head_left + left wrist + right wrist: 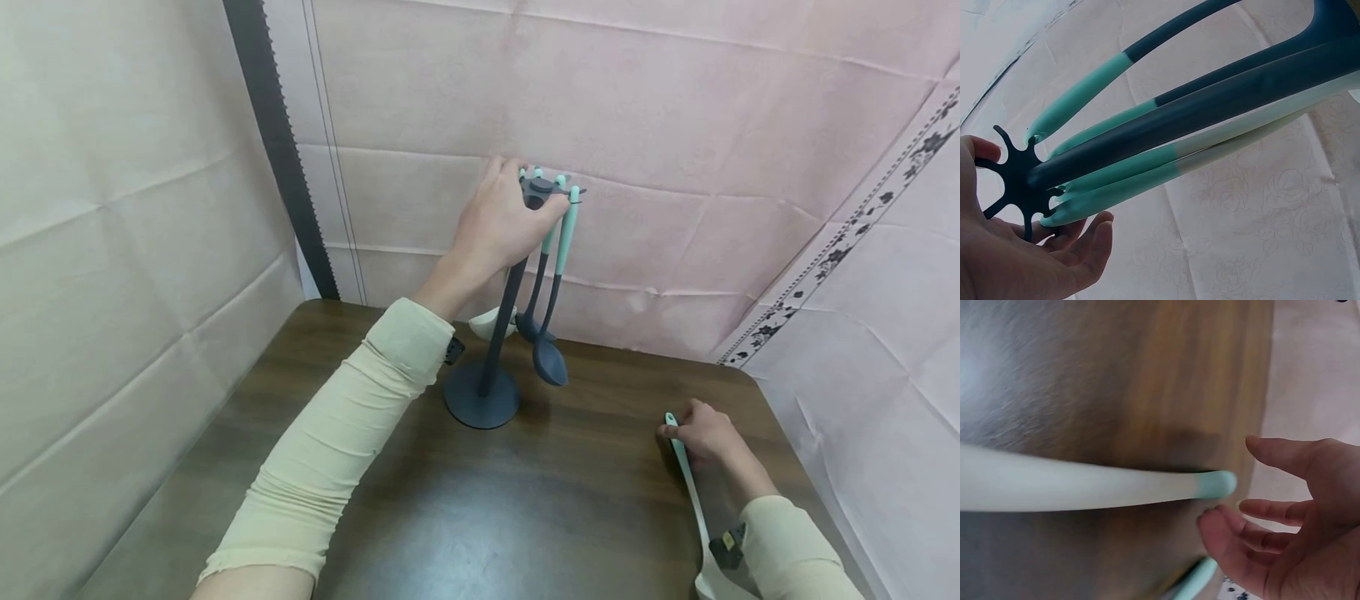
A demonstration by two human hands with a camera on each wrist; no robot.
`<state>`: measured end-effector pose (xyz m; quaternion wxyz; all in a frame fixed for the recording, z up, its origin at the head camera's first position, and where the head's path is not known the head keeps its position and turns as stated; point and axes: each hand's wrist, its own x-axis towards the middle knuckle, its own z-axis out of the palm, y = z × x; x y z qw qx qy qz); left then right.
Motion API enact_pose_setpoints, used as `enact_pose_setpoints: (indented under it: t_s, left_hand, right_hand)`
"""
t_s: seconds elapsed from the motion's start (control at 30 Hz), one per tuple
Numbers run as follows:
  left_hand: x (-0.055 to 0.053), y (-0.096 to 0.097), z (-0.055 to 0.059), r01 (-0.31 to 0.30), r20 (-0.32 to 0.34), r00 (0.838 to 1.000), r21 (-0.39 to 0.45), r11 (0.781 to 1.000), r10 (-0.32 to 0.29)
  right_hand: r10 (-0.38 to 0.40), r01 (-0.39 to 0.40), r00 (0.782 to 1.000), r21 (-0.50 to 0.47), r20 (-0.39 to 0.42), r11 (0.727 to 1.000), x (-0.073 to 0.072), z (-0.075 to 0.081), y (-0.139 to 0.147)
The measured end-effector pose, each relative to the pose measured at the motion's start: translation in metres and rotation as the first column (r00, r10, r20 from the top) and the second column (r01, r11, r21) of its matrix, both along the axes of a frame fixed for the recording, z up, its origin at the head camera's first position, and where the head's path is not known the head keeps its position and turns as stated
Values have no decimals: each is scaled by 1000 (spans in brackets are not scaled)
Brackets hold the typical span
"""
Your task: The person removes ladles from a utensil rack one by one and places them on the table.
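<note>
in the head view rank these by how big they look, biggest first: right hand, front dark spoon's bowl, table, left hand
1. Table
2. Left hand
3. Right hand
4. Front dark spoon's bowl

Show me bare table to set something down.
The widest bare table lies in front of the stand's base, bordered right by the pale utensil. Another lies left of the left sleeve, toward the far corner. Crowded: by the right grip and under the hanging utensils.
</note>
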<state>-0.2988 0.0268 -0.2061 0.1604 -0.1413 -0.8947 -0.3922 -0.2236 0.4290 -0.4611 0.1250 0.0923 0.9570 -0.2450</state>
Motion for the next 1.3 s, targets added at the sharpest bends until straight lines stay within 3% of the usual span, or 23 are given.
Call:
enact_pose_setpoints:
  t_s: [0.17,0.37,0.73,0.93,1.3]
  left_hand:
    - [0,-2,1,2,10,1000,-4,1000,-2]
    - [0,0,1,7,18,1000,-11,1000,-7]
    - [-1,-2,1,17,10,1000,-5,1000,-17]
    - [-1,-3,1,3,8,1000,-26,1000,-3]
    - [-7,-13,-1,78,-12,997,84,993,-77]
  right_hand:
    - [87,-81,995,135,-38,987,-3,19,-8]
    - [138,-116,985,195,-102,974,-1,28,-18]
    - [161,-109,970,262,-184,959,6,13,-36]
    - [126,-67,964,245,-233,967,6,5,-43]
    - [129,-18,889,249,-439,968,-1,9,-57]
